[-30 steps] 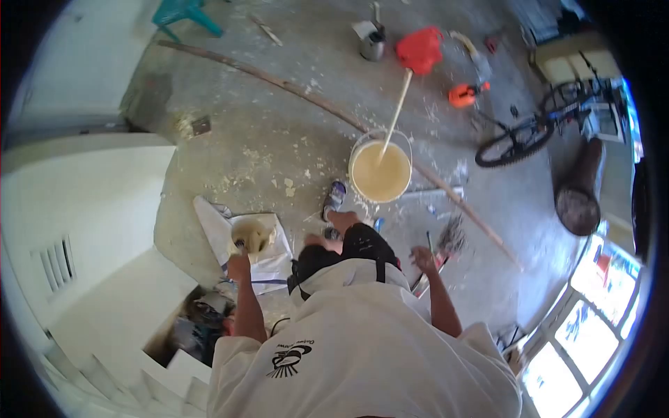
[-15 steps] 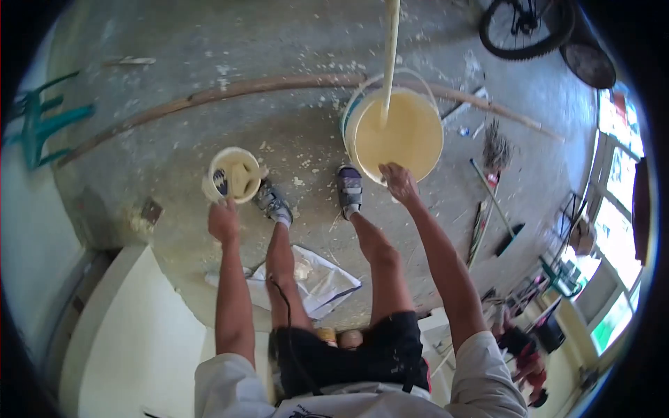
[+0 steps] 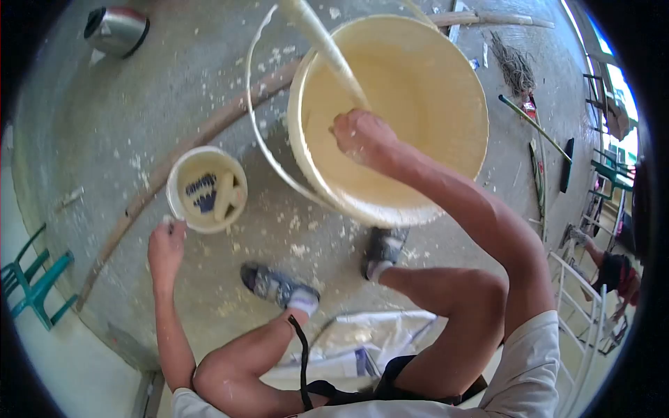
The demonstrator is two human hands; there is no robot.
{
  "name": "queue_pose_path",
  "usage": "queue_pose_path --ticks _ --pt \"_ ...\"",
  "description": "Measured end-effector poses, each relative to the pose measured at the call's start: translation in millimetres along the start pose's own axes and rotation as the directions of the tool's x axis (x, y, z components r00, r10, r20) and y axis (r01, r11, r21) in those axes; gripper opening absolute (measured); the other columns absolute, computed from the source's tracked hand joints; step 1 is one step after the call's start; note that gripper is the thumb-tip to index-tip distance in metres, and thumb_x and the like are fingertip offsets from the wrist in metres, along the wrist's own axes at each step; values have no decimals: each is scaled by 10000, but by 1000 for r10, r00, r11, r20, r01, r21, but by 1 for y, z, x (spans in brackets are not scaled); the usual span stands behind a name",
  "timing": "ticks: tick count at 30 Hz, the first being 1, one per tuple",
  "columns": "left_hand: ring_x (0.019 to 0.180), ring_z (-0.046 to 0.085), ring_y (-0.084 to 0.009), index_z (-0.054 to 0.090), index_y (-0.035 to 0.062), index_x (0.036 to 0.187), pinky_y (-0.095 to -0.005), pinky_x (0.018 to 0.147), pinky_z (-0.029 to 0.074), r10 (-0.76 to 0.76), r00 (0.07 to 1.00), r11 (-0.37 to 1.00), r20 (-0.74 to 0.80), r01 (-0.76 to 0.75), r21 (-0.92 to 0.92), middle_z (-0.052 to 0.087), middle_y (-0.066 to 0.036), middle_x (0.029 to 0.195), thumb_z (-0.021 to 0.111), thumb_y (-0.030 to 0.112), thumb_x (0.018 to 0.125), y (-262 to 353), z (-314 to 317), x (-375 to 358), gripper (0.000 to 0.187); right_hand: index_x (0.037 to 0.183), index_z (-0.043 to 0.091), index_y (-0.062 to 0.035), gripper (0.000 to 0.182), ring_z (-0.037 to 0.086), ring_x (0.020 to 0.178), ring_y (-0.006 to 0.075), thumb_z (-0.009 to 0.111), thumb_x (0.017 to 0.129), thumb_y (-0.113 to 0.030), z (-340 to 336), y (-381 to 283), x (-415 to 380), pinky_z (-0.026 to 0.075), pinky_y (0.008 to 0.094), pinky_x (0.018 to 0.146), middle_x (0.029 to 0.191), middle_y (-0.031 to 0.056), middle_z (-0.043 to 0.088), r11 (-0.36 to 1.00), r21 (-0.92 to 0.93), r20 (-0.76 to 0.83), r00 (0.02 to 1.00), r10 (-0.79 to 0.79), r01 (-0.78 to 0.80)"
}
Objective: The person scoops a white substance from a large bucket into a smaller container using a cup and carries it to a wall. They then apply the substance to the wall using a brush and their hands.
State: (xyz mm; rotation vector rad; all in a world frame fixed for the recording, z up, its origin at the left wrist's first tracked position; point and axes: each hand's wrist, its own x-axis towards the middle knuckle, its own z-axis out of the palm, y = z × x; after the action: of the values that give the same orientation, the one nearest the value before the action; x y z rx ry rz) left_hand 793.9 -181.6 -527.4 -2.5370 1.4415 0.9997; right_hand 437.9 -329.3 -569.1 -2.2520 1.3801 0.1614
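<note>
My left hand point(image 3: 167, 245) is closed at the near rim of a small pale bucket point(image 3: 175, 202). Inside that bucket lie a cream, roller-like piece point(image 3: 224, 196) and a dark patterned patch point(image 3: 202, 191). My right hand point(image 3: 364, 138) is over the mouth of a large bucket point(image 3: 306, 150) coated with cream paint, its fingers curled. What it holds, if anything, is hidden. A cream-smeared pole point(image 3: 327, 52) slants down into the large bucket and disappears behind this hand. The large bucket's white handle point(image 3: 256, 118) hangs out to the left.
A long wooden pole point(image 3: 167, 166) lies across the spattered floor. Plastic sheeting point(image 3: 369, 334) is by my feet. To the right are a mop point(image 3: 514, 66), a broom point(image 3: 536, 129) and another person point(image 3: 613, 275). A green chair point(image 3: 38, 282) and a kettle point(image 3: 117, 32) are left.
My view is lower and closer to the buckets. My right hand has gone from the large bucket's near rim to over its mouth. My left hand stays at the small bucket.
</note>
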Motion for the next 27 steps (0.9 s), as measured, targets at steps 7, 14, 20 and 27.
queue_pose_path --ticks 7,14,20,27 --pt "547 504 -207 519 -34 710 -345 548 385 154 986 987 -58 -152 44 522 -152 587 510 217 808 3 9 12 269 921 562 -21 170 605 705 326 507 777 -93 -4 -4 11 495 401 613 758 167 584 968 -126 81 975 -208 217" --pt "692 566 -368 567 -9 769 -406 610 418 183 979 982 -95 -177 65 580 -202 715 491 250 820 -22 9 19 275 1137 517 -59 347 614 783 291 483 792 -74 16 11 25 511 378 652 829 131 568 899 -262 187 933 -308 350" --pt "740 552 -390 553 -7 783 -443 631 406 183 976 976 -116 -166 141 570 -217 739 462 260 835 -12 9 11 287 1095 552 -73 316 617 816 291 505 783 -90 20 1 29 517 392 658 856 143 586 934 -249 216 954 -206 258" --pt "743 550 -397 553 -10 778 -451 641 405 171 981 972 -92 -153 178 571 -227 745 463 297 827 -8 13 7 323 975 607 -55 244 620 796 308 540 744 -98 25 2 38 517 398 675 820 156 607 880 -253 253 906 -340 401"
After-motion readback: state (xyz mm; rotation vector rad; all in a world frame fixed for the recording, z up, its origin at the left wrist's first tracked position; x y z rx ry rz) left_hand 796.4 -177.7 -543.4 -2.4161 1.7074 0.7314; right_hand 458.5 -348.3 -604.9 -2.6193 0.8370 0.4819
